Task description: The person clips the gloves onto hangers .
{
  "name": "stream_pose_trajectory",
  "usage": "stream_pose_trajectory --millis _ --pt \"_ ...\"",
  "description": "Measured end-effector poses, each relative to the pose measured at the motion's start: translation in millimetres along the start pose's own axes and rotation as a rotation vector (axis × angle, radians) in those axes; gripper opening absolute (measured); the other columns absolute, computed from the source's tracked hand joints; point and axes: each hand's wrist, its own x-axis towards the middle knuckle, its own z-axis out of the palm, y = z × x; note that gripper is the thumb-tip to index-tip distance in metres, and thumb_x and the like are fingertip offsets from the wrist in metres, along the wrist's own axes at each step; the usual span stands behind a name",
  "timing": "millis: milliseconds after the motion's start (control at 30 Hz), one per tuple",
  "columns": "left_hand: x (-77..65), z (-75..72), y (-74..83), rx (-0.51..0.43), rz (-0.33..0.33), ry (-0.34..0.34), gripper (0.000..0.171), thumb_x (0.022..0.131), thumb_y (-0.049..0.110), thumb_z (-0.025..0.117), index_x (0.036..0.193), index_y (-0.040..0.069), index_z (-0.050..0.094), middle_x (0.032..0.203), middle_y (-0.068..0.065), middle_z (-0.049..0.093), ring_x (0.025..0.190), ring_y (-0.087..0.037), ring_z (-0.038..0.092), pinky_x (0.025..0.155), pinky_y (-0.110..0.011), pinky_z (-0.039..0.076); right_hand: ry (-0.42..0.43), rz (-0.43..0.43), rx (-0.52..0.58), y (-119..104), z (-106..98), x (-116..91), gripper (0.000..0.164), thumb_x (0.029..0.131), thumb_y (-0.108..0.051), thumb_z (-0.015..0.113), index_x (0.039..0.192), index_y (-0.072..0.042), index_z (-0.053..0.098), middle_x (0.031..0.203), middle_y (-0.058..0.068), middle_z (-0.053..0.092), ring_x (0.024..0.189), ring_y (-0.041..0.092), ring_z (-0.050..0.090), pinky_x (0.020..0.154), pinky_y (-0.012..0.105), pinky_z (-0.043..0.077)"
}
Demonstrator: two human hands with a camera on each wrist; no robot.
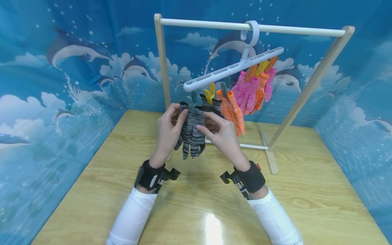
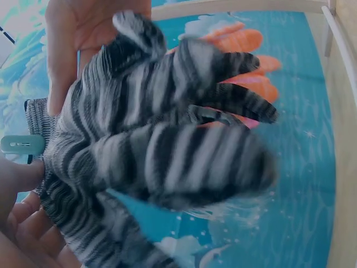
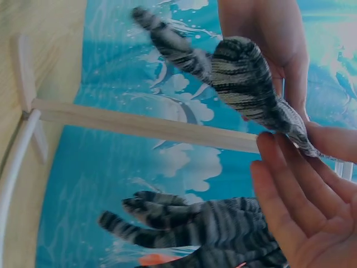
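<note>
A black-and-grey striped knit glove (image 1: 193, 136) hangs fingers down from the near end of a white hanger (image 1: 220, 72), under a teal clothespin (image 1: 192, 104). My left hand (image 1: 168, 127) pinches its cuff on the left side, thumb in front. On the opposite edge, my right hand (image 1: 225, 136) holds the glove between thumb and fingers. In the left wrist view the striped glove (image 2: 162, 156) fills the middle, with the clothespin (image 2: 22, 144) at its cuff. Just behind hangs a second striped glove (image 1: 214, 108) under a yellow clothespin (image 1: 209, 93), partly hidden.
Farther along the hanger hang an orange glove (image 1: 233, 112) and pink gloves (image 1: 245, 90) with another orange one, all on clothespins. The hanger hooks over the white bar (image 1: 208, 24) of a wooden-legged rack (image 1: 312, 86) standing on the wooden table (image 1: 190, 207).
</note>
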Motion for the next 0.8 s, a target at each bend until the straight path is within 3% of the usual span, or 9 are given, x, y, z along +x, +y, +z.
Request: stream_pose_trajectory --millis 100,267,533,800 --pt "-0.3 -1.0 -9.6 0.000 -0.014 0.027 0.019 0.093 0.024 0.054 0.104 0.009 0.061 0.091 -0.003 0.067 0.074 -0.011 0.062 0.058 -0.020 0.048 -0.039 0.020 -0.016 5.6 1.4 -4.7 0.036 0.084 -0.025 0.068 0.115 -0.009 0.061 0.089 0.005 0.070 0.072 0.011 0.066 0.065 0.022 0.054" --pt "1.7 -5.4 -20.1 0.020 -0.027 0.078 0.023 0.094 0.026 0.053 0.108 0.010 0.060 0.095 -0.002 0.066 0.078 -0.011 0.061 0.064 -0.021 0.049 -0.074 0.047 0.073 12.0 1.6 -10.7 0.035 0.086 -0.024 0.065 0.120 -0.015 0.060 0.095 0.002 0.070 0.070 0.007 0.066 0.066 0.021 0.054" --pt "2.6 -10.5 -29.6 0.066 -0.069 0.121 0.028 0.093 0.027 0.054 0.117 0.012 0.056 0.102 -0.002 0.062 0.091 -0.011 0.060 0.076 -0.027 0.050 -0.102 0.094 0.174 -6.1 -10.3 -16.6 0.032 0.089 -0.009 0.060 0.121 -0.003 0.057 0.097 0.016 0.069 0.069 0.017 0.066 0.067 0.032 0.056" --pt "3.8 -14.1 -42.9 0.031 -0.124 0.130 0.029 0.093 0.022 0.054 0.120 0.013 0.055 0.107 -0.004 0.062 0.096 -0.015 0.059 0.076 -0.030 0.050 -0.086 0.161 0.175 0.4 -19.4 -24.6 0.031 0.091 -0.008 0.056 0.122 -0.001 0.056 0.098 0.017 0.068 0.069 0.016 0.067 0.067 0.029 0.055"
